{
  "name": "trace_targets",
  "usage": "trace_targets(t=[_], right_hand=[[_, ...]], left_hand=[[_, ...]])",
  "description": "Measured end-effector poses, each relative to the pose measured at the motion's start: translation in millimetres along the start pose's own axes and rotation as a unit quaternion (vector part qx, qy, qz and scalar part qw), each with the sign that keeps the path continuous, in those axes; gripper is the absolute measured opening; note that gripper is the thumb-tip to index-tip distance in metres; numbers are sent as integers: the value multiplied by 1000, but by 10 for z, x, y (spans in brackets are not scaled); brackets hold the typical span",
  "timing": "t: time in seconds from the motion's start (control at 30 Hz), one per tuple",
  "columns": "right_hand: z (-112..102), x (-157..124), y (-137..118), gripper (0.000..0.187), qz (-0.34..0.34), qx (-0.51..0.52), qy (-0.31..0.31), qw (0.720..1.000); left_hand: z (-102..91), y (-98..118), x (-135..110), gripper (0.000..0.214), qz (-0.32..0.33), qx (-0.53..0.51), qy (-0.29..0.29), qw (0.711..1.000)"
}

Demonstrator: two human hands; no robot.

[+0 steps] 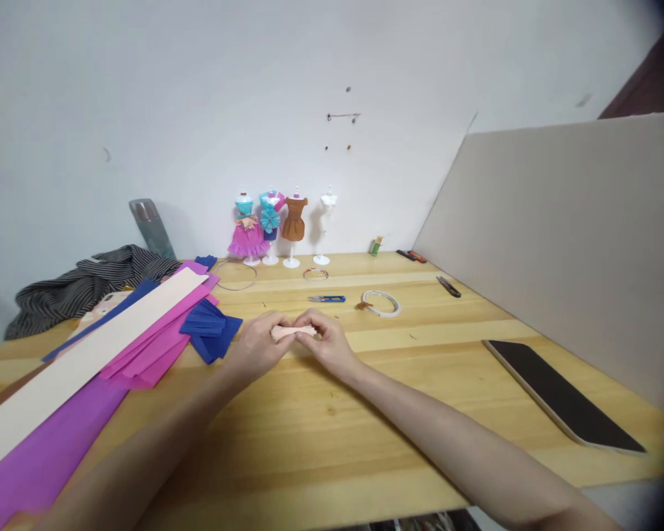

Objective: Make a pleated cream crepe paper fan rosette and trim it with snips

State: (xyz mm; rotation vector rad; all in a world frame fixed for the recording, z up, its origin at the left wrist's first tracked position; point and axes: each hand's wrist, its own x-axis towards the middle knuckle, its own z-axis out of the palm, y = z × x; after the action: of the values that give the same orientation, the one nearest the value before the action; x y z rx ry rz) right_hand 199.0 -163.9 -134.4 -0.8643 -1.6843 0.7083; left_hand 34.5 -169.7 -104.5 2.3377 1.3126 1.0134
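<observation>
Between my two hands is a small strip of pale pink crepe paper (293, 332), pinched narrow in the middle and ruffled at its ends. My left hand (261, 343) grips its left end, fingers closed. On the other end, my right hand (329, 343) is closed too, thumb and fingertips near the middle of the strip. The hands nearly meet, just above the wooden table (332, 442). Beyond them lie blue thread snips (327, 299) and a white roll of tape (397, 303). Left of my left hand are folded blue paper pieces (210, 328).
Long cream (88, 369), magenta and purple paper strips cover the left side, beside a striped cloth (88, 284) and a bottle (153, 228). Small dress forms (294, 221) stand along the wall. A dark flat board (561, 394) and black scissors (448, 286) lie right, near a grey partition (564, 243).
</observation>
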Motion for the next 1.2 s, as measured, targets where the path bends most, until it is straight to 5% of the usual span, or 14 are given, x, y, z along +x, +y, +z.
trace_targets(t=[0.2,0.27,0.37,0.5,0.67,0.8,1.03,1.17,1.2], right_hand=[[-134,36,-27,13,-63,-44,-96,992],[-255,134,50,21,-67,-148,-116,980],[-412,337,272,32,0,-372,-107,922],[-483,528,590,31,64,-432,-95,894],[-472,516,762,21,120,-440,-92,885],[-467,444,713,20,135,-390,-57,909],[-267,385,302,28,124,-132,-33,983],[-13,242,-78,38,108,25,-51,992],[42,200,-171,37,120,151,-64,979]], left_hand=[[-12,-38,-79,8,14,-1,33,999],[-68,-7,-106,7,-33,-58,41,997],[-181,81,-151,8,-80,-155,57,983],[-299,177,-219,9,72,-54,196,976],[-337,126,-275,17,178,29,264,947],[-331,87,-289,17,173,26,269,947],[-323,175,-309,10,28,-70,278,958],[-307,180,-323,9,1,-69,286,956],[-302,178,-327,9,4,-64,286,956]])
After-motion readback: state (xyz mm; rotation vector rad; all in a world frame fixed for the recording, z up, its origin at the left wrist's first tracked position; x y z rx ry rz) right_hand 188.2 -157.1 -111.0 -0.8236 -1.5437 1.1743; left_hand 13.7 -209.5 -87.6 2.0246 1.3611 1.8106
